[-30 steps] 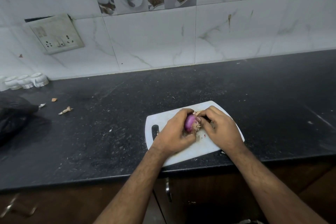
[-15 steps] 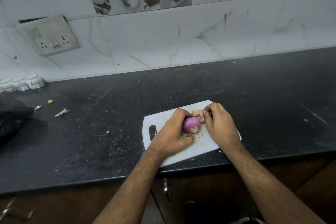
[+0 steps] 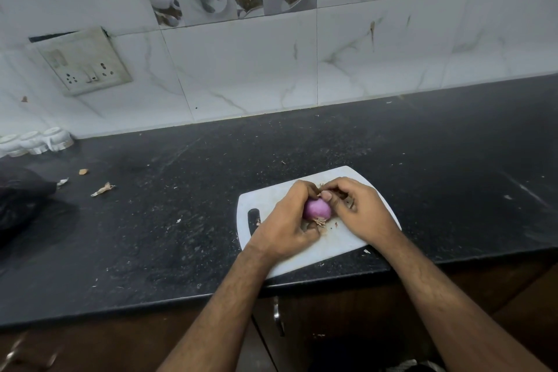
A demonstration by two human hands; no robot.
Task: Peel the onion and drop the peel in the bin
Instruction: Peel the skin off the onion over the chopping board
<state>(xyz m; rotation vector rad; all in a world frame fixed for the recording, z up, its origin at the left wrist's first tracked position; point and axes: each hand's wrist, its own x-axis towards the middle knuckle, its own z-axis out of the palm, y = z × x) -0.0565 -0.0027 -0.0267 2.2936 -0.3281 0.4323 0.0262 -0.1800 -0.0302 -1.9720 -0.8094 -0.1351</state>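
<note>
Both bare forearms reaching forward and inward from the lower edge, wrists low over the worktop (image 3: 181, 220). Left hand (image 3: 287, 220) curled, fingers wrapped over the far side of the onion (image 3: 316, 209), thumb tucked under near its rooty end. Right hand (image 3: 359, 208) close against it, knuckles up, fingers bent, thumb tip pressed on the onion's top beside the left fingertips. Hands touching each other.

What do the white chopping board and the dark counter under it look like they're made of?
The chopping board looks like plastic: plain matte white, thin, with rounded corners and a moulded handle slot. The counter looks like polished stone, probably black granite: dark, finely speckled, with a faint sheen. Neither is certain from one view.
</note>
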